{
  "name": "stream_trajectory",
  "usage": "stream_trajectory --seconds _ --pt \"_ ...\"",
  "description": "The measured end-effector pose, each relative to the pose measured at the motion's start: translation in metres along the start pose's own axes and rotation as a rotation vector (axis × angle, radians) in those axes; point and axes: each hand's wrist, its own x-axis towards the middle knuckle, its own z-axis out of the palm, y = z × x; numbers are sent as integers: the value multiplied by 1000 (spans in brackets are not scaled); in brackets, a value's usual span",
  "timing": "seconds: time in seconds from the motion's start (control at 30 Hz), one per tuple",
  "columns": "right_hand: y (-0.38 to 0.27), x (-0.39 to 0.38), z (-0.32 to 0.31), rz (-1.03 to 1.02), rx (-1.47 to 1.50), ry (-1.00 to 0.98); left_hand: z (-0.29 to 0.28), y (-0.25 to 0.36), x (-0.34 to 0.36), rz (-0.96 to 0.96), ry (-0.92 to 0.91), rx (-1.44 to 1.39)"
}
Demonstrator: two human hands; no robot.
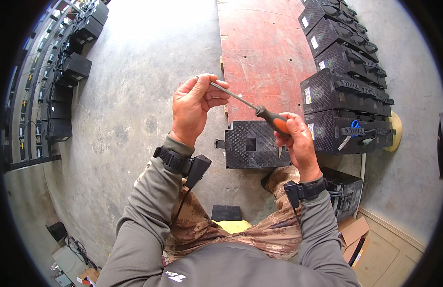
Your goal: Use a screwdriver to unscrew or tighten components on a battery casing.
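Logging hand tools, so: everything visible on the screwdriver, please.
The screwdriver has a slim, straight, metal-looking shaft and a thicker dark handle with an orange section, probably plastic or rubber. It slants across the view, handle at lower right, shaft toward upper left. The right hand grips the handle; the left hand pinches near the shaft's far end. Tip type can't be made out.

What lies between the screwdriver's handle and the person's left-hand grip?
In the head view, the thin metal shaft runs from the handle to the left-hand grip; nothing else shows between.
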Motion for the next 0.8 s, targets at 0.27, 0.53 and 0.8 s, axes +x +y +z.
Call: stream_trajectory --seconds 0.27,0.53,0.8 --pt "3 0 3 40 52 -49 -2 -4 0 34 -21 -3" --pt "-1 -1 8 -23 -43 16 3 0 0 5 -9 -5" --pt "1 1 8 84 39 -44 -1 -4 1 43 -9 8"
